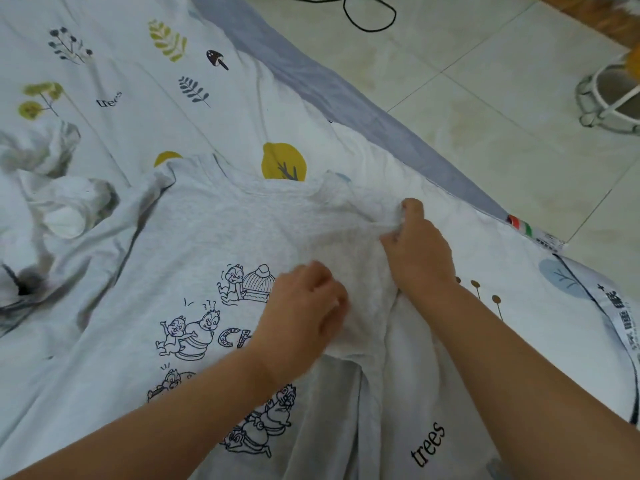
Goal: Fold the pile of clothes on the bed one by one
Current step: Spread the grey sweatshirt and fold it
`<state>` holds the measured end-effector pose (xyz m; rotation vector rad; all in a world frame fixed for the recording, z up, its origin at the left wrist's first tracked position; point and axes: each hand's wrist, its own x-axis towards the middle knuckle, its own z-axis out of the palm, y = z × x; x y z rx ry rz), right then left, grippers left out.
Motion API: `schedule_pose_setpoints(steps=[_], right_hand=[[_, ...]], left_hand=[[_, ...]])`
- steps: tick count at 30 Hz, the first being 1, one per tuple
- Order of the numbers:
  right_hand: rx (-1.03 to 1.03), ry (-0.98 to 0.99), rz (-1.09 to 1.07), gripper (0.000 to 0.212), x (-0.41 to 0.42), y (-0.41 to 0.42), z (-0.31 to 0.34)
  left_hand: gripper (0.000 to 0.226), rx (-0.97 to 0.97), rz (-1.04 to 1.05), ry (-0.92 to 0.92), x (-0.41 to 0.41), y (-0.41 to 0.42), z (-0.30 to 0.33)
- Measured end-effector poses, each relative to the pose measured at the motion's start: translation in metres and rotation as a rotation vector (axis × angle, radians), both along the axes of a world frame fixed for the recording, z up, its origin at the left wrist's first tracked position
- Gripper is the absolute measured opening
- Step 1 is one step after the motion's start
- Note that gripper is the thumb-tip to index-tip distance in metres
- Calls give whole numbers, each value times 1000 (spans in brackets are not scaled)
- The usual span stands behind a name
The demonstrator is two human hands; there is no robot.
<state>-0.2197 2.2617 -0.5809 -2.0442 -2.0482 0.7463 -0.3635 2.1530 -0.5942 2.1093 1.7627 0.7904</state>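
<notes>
A light grey T-shirt (207, 244) with blue cartoon chipmunk prints lies spread front-up on the bed. Its right sleeve is turned inward over the chest. My right hand (419, 251) pinches the fabric at the shirt's right shoulder, fingers curled into the cloth. My left hand (301, 317) has its fingers curled on the folded-in sleeve near the middle of the shirt, covering part of the print. A crumpled pile of white and grey clothes (52, 202) sits at the left edge of the bed.
The bed sheet (145, 84) is white with leaf, tree and lemon prints and a grey border (311, 81). To the right is tiled floor (485, 116) with a black cable (370, 15) and a white stand (609, 98).
</notes>
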Motion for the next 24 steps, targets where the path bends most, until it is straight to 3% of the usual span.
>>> schedule_pose_setpoints(steps=[2, 5, 8, 13, 16, 18, 21, 22, 24], right_hand=[[-5, 33, -65, 44, 5, -4, 5], [-116, 19, -77, 32, 9, -10, 4], [-100, -34, -1, 27, 11, -10, -3], [31, -1, -109, 39, 34, 12, -2], [-5, -3, -98, 19, 36, 11, -2], [94, -40, -88, 27, 29, 5, 1], [404, -110, 135, 46, 12, -14, -3], [430, -154, 263, 48, 6, -21, -8], [287, -271, 496, 56, -1, -29, -23]], left_hand=[[28, -24, -240, 43, 6, -17, 1], [29, -38, -382, 227, 12, -34, -7], [11, 41, -341, 292, 15, -40, -18], [7, 111, -344, 204, 30, -47, -20], [6, 80, -301, 268, 30, -49, -24], [11, 71, -229, 187, 29, -51, -20], [41, 3, -91, 194, 38, -51, -18], [52, -68, -41, 237, 39, -51, -23], [63, -205, 7, 328, 40, -50, -34]])
